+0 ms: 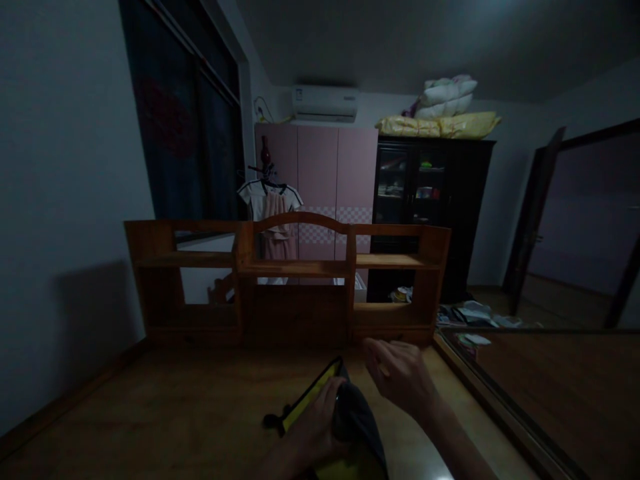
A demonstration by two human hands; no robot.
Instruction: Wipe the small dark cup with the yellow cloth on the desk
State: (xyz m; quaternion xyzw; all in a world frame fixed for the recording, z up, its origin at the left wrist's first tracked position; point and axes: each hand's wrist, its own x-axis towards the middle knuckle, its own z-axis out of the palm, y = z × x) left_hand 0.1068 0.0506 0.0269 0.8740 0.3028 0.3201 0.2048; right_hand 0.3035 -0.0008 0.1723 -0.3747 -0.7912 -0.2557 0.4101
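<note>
Low in the middle of the head view, my left hand (317, 417) is closed around a yellow and dark grey cloth (363, 417). Against the fingers, inside the cloth's fold, shows a dark rounded object (343, 413) with a faint shine; its kind is too dark to tell. A black tab or loop (273, 421) sticks out at the cloth's left end. My right hand (397, 373) is raised to the right of the cloth, apart from it, with fingers curled in. Whether anything is inside those fingers is hidden.
Beneath the hands is a pale wooden tabletop (200, 393), with a wooden shelf unit (295, 268) along its far edge. A raised wooden edge (480, 393) runs down the right side. Beyond stand a pink wardrobe (317, 160) and a black cabinet (463, 200).
</note>
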